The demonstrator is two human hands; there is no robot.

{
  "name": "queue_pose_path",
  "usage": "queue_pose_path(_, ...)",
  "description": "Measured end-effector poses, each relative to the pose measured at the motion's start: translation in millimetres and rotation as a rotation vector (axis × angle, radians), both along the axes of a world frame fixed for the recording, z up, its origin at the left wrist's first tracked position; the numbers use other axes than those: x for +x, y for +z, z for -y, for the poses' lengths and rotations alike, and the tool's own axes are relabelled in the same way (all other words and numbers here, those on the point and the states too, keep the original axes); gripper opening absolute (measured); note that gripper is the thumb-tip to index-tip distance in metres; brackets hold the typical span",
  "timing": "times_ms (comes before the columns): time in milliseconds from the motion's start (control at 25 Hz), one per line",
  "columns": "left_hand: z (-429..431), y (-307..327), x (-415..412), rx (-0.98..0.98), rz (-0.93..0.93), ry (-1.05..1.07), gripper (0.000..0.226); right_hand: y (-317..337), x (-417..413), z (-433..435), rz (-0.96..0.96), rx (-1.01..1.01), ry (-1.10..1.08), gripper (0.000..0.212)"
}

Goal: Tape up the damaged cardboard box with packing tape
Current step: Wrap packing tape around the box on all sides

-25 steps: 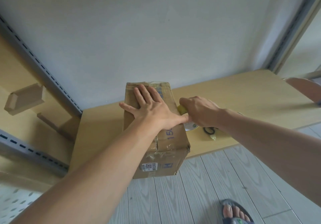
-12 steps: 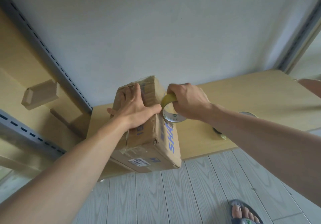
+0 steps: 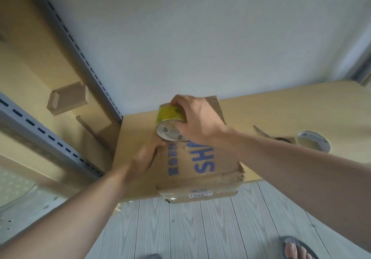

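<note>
Now the right hand [image 3: 198, 122] grips the yellow roll of packing tape [image 3: 169, 118] atop the brown cardboard box [image 3: 190, 164] on the table [image 3: 281, 106]; the torn corner [image 3: 240, 171] lies at four o'clock from it, while the left hand [image 3: 144, 158] clasps the box's nine-o'clock edge.

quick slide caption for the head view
Taping a torn box: right hand holds the tape roll on its top, left hand grips its left edge.
</note>
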State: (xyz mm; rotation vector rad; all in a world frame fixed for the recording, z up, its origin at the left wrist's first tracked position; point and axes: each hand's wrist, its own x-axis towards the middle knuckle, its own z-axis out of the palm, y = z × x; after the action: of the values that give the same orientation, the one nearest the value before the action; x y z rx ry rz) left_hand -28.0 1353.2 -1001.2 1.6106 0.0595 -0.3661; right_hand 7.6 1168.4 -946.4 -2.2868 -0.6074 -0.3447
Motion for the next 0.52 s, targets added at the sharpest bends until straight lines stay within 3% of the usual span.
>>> queue_pose_path(80,3.1,-6.9,4.9,0.109,0.014,-0.091,0.072,-16.1,-1.2,-0.5,-0.059,0.039,-0.052,0.026)
queue_pose_path(160,-1.6,-10.7,18.5,0.288,0.228,-0.159,0.094,-22.9,0.3,1.8,-0.114,0.086,-0.108,0.023)
queue_pose_path(280,-3.1,-4.4,33.6,0.565,0.434,-0.288,0.102,-17.0,-1.8,3.2,-0.153,0.123,-0.066,0.025)
queue_pose_path(520,3.5,1.3,37.3,0.617,0.366,-0.303,0.099,-2.1,0.2,24.7,-0.318,0.06,-0.005,0.035)
